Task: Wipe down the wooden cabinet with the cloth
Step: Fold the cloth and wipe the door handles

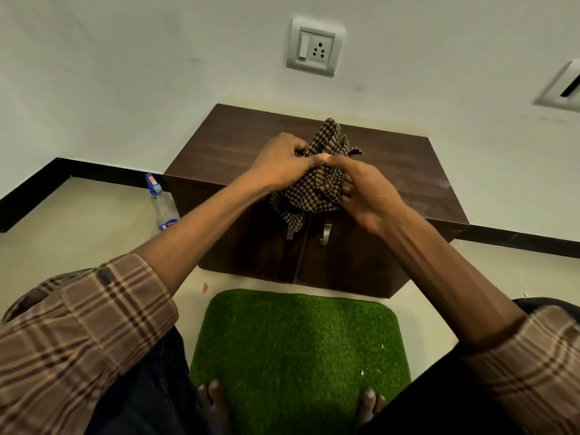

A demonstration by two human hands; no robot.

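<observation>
A low dark wooden cabinet (219,142) with two doors and metal handles stands against the white wall. Above its top, both hands hold a bunched brown-and-tan checked cloth (323,180). My left hand (282,161) grips the cloth from the left, fingers curled into it. My right hand (367,189) grips it from the right, thumb touching the left hand. Part of the cloth sticks up behind the hands and part hangs down over the cabinet's front edge.
A clear spray bottle (161,204) with a blue top stands on the floor left of the cabinet. A green grass-like mat (298,356) lies in front of it, my toes on its near edge. A wall socket (314,47) sits above the cabinet.
</observation>
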